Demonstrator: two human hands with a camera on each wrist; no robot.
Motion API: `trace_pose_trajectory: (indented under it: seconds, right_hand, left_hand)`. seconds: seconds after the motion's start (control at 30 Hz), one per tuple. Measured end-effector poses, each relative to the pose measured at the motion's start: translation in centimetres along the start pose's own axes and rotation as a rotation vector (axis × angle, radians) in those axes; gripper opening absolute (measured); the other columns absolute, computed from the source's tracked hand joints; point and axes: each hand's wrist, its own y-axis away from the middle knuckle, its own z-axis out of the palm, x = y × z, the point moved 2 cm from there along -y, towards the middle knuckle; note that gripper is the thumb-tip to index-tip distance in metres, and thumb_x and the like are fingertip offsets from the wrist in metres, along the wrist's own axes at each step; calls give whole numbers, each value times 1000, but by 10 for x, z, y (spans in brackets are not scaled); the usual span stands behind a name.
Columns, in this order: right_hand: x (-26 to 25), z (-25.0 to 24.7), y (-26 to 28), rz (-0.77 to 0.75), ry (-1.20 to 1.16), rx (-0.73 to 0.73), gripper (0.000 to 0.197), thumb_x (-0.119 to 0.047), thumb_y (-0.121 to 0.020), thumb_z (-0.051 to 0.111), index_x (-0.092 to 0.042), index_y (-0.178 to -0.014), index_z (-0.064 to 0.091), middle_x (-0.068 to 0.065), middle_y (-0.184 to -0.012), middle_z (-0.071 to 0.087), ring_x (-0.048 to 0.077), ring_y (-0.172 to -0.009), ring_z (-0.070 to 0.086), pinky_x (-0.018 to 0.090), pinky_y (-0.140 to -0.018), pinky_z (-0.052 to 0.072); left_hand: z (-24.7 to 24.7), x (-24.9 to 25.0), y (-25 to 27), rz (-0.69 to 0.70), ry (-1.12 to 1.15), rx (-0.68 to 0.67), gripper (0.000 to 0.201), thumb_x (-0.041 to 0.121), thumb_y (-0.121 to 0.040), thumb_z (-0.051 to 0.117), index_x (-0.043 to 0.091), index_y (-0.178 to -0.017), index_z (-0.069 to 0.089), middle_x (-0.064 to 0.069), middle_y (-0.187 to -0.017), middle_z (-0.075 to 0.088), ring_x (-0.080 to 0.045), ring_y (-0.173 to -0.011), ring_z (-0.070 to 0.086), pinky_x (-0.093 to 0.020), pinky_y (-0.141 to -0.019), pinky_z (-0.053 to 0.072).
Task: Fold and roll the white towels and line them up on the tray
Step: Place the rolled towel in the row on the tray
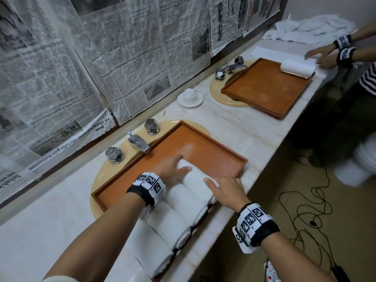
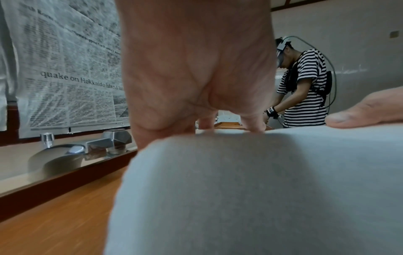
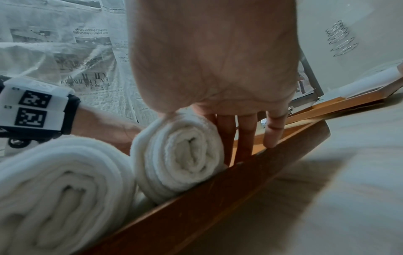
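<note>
Rolled white towels point(image 1: 162, 237) lie side by side along the near-left part of the tray point(image 1: 205, 151). Both hands, left hand point(image 1: 173, 169) and right hand point(image 1: 227, 192), rest flat-fingered on the farthest roll point(image 1: 195, 178) (soft, light, prone to unrolling); it is best gripped around its middle.

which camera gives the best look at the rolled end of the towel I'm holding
Right wrist: the towel faces the lens end-on, its spiral layers clear, right hand alongside. Head shows only its top between both hands. Left wrist shows a blurred grey side.
</note>
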Motion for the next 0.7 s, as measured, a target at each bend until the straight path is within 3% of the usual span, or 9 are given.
trace_pose_trajectory:
  seconds: [0.1, 0.17, 0.3, 0.4, 0.5, 0.7]
  right_hand:
    - [0, 0, 1, -4, 1, -1, 62, -68, -96, 19, -22, -87, 60, -4, -77, 61, 21, -85, 56, 45, -96, 36]
    - [-1, -1, 3, -11, -14, -2, 62, -70, -95, 19, -22, -91, 59, -5, -83, 61, 20, -89, 57, 47, -98, 36]
    - [-4, -8, 9, -53, -41, 52, 65, -68, -95, 27, -20, -128, 55, 0, -124, 60, 21, -118, 53, 45, -103, 34]
    - [-13, -15, 16, -92, -81, 98, 67, -64, -95, 40, -18, -143, 45, 1, -143, 49, 21, -132, 43, 42, -109, 32]
    - [-29, -23, 26, -150, -94, 112, 70, -61, -92, 50, -17, -146, 40, 1, -147, 43, 20, -135, 38, 41, -111, 32]
    - [-65, -23, 49, -248, -62, 132, 71, -60, -90, 55, -17, -144, 40, -1, -147, 41, 17, -135, 37, 38, -110, 35]
  left_hand:
    - [-5, -9, 13, 17, -27, 69, 75, 59, -93, 55, 26, -154, 26, -10, -152, 38, -27, -134, 44, -44, -113, 36]
    - [-8, -15, 23, 23, -43, 99, 72, 57, -94, 54, 25, -153, 29, -9, -151, 40, -23, -128, 49, -42, -110, 40]
    - [-12, -26, 48, 11, 2, 136, 69, 59, -92, 56, 29, -151, 34, -4, -148, 44, -21, -127, 48, -43, -108, 42]
    - [-12, -32, 68, -22, 29, 163, 73, 58, -92, 58, 25, -152, 33, -6, -149, 42, -24, -128, 48, -44, -107, 42]
    - [-7, -35, 92, -25, 20, 182, 72, 59, -92, 56, 26, -152, 32, -4, -149, 41, -22, -126, 48, -44, -108, 41]
    - [4, -52, 149, -24, 53, 256, 68, 61, -91, 56, 33, -149, 34, 1, -144, 43, -19, -128, 44, -40, -109, 38]
